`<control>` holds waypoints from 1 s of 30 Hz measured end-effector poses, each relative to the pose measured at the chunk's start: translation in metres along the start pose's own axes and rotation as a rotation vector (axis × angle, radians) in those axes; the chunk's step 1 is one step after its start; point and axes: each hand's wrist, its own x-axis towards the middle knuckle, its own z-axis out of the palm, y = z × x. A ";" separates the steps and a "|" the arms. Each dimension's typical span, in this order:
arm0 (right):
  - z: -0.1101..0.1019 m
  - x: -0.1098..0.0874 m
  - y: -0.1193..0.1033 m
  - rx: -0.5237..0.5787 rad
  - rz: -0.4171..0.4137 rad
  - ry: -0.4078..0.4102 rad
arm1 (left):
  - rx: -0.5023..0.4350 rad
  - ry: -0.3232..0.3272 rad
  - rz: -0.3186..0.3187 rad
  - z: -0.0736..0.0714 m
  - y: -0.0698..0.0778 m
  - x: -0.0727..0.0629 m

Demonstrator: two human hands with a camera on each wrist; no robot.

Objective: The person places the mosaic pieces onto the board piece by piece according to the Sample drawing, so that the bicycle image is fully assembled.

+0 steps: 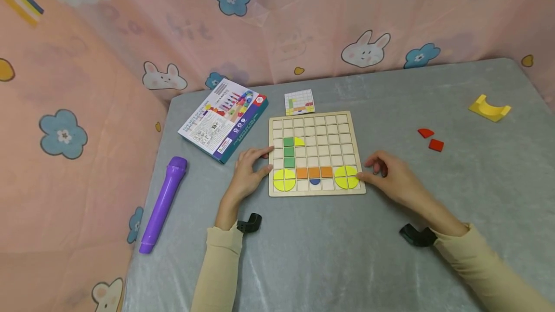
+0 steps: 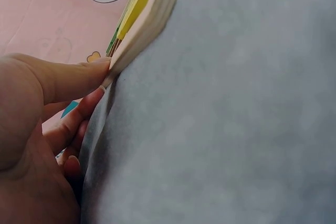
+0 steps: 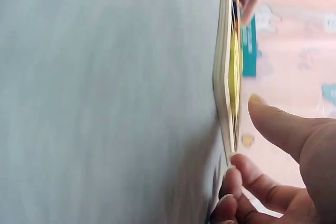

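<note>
A wooden grid board [image 1: 317,149] lies on the table. My left hand [image 1: 247,175] holds its left edge, the thumb on the rim and fingertips against the side in the left wrist view. On the right, my right hand [image 1: 396,177] has its thumb over the yellow circle [image 1: 347,177]; in the right wrist view the thumb is raised and the other fingertips meet the edge. Another yellow circle [image 1: 284,180] sits at lower left. Between them are orange squares [image 1: 314,172] and a blue half-circle [image 1: 314,181]. Green squares [image 1: 289,151] form a column beside a yellow quarter-circle [image 1: 299,141].
A pattern card [image 1: 299,102] lies behind the board. Farther left are a printed box [image 1: 223,119] and a purple microphone-shaped toy [image 1: 164,206]. Two red pieces, a rounded one [image 1: 426,133] and a square [image 1: 436,145], lie to the right, with a yellow arch block [image 1: 490,108] beyond.
</note>
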 end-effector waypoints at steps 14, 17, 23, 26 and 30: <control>-0.051 0.003 0.055 -0.115 0.122 0.177 | 0.002 0.003 0.001 0.001 0.001 -0.001; -0.065 0.004 0.065 -0.112 0.160 0.223 | 0.003 0.003 0.000 0.001 0.001 -0.001; -0.082 0.004 0.079 -0.116 0.212 0.234 | 0.004 0.004 0.006 0.001 0.000 0.000; -0.084 0.006 0.082 -0.130 0.228 0.221 | 0.004 0.004 0.006 0.001 0.001 -0.001; -0.085 0.007 0.085 -0.138 0.230 0.211 | 0.003 0.003 0.004 0.000 0.001 -0.001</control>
